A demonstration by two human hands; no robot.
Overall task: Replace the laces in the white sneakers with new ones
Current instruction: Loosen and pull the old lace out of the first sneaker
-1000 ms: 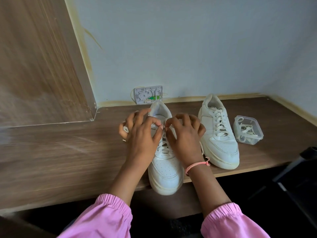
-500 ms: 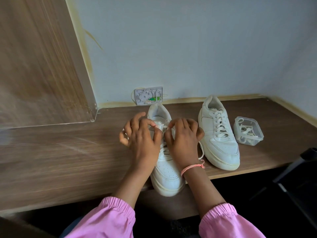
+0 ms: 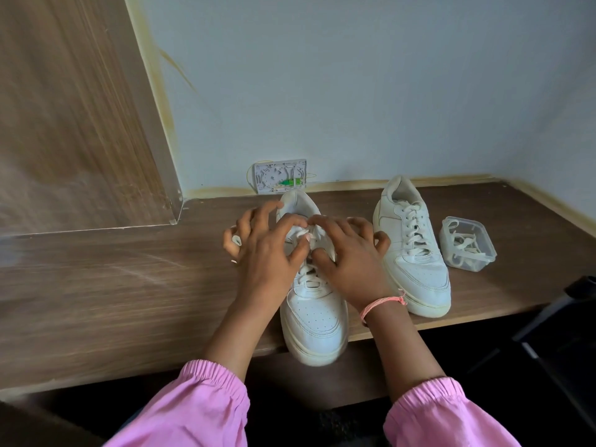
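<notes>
A white sneaker [image 3: 314, 321] lies on the wooden desk [image 3: 113, 285], its toe hanging over the front edge. My left hand [image 3: 267, 250] and my right hand [image 3: 348, 256] sit over its upper eyelets, and each pinches the white lace [image 3: 301, 233] near the tongue. A loose strand of that lace runs down the left side of the shoe. The second white sneaker [image 3: 409, 250] stands fully laced to the right. Beside it is a clear plastic box [image 3: 467, 243] holding more white laces.
A small white plate with a green part [image 3: 280, 175] leans against the pale wall behind the shoes. A wooden panel [image 3: 71, 108] rises at the left. Dark chair parts [image 3: 561, 333] stand below the desk edge at the right.
Both hands have kept working at the top of the near sneaker, fingers shifting slightly on the lace. The sneaker has slid a little nearer the desk's front edge.
</notes>
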